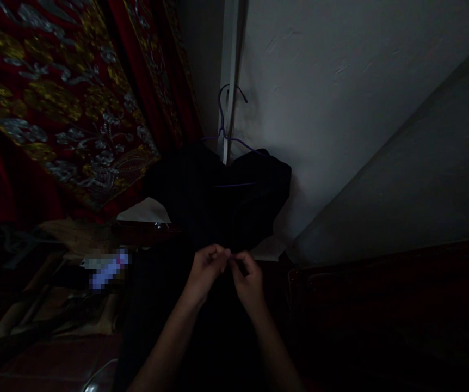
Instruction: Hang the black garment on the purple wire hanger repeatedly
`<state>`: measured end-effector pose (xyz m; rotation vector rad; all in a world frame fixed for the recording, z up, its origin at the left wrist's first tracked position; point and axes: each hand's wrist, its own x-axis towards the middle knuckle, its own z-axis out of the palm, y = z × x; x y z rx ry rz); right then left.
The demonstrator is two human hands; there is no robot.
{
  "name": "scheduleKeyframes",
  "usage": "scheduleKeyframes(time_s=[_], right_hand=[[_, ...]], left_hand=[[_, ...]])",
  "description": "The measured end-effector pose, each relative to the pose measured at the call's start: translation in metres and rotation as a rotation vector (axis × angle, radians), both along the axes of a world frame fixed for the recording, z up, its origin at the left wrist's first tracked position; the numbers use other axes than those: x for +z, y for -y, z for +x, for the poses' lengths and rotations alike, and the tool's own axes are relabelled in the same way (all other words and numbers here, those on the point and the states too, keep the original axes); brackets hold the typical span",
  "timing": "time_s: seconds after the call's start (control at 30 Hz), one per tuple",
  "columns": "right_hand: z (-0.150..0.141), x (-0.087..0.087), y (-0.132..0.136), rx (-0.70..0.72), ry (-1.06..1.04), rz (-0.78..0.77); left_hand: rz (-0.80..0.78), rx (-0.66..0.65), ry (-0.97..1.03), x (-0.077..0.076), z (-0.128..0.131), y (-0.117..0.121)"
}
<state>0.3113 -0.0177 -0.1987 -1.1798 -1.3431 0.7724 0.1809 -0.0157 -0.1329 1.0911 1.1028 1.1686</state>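
Observation:
A black garment [238, 209] hangs on a thin purple wire hanger [222, 111], with its neck opening toward me. My left hand [208, 270] is at the front of the garment, thumb and fingers pinched together. Close beside it, my right hand [248, 279] pinches at the same spot, the fingertips of both hands nearly meeting. Both seem to grip the dark cloth. Any small part between the fingertips is too dark to make out.
A narrow pale post [229, 65] stands behind the hanger's hook. Red cloth with gold and silver decoration [67, 92] hangs at left. Below it are a wooden frame [50, 310] and a blurred-out item [108, 270]. A pale wall [320, 98] rises at right.

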Motion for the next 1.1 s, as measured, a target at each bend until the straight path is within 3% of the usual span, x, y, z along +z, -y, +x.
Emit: scheduleKeyframes(time_s=[0.1, 0.27, 0.33, 0.4, 0.47, 0.53, 0.7, 0.8, 0.87, 0.97, 1.1], right_hand=[[-0.003, -0.016, -0.011, -0.008, 0.033, -0.023], [-0.004, -0.037, -0.023, -0.002, 0.093, -0.043], [-0.002, -0.04, -0.025, 0.008, 0.105, -0.041], [0.003, -0.034, -0.027, 0.043, 0.121, -0.041], [0.008, -0.018, -0.032, 0.104, 0.144, -0.031], [0.013, 0.013, -0.039, 0.149, 0.166, 0.028], [0.019, 0.128, -0.075, 0.105, 0.114, 0.416], [0.02, 0.181, -0.102, 0.148, 0.249, 0.572], [0.021, 0.198, -0.114, 0.172, 0.385, 0.608], [0.023, 0.202, -0.12, 0.155, 0.492, 0.654], [0.016, 0.197, -0.117, 0.09, 0.451, 0.755]], left_hand=[[0.007, 0.072, 0.133, 0.026, 0.004, -0.035], [0.242, 0.195, 0.187, 0.106, 0.002, -0.097], [0.313, 0.188, 0.198, 0.131, 0.001, -0.108], [0.377, 0.174, 0.182, 0.144, 0.001, -0.109], [0.438, 0.166, 0.125, 0.146, -0.001, -0.103], [0.504, 0.159, 0.048, 0.141, -0.003, -0.097], [0.659, 0.135, -0.145, 0.13, -0.004, -0.085], [0.769, 0.229, -0.434, 0.133, -0.001, -0.079], [0.788, 0.305, -0.625, 0.136, 0.0, -0.074], [0.775, 0.342, -0.766, 0.137, -0.003, -0.073], [0.811, 0.28, -0.648, 0.127, -0.003, -0.084]])
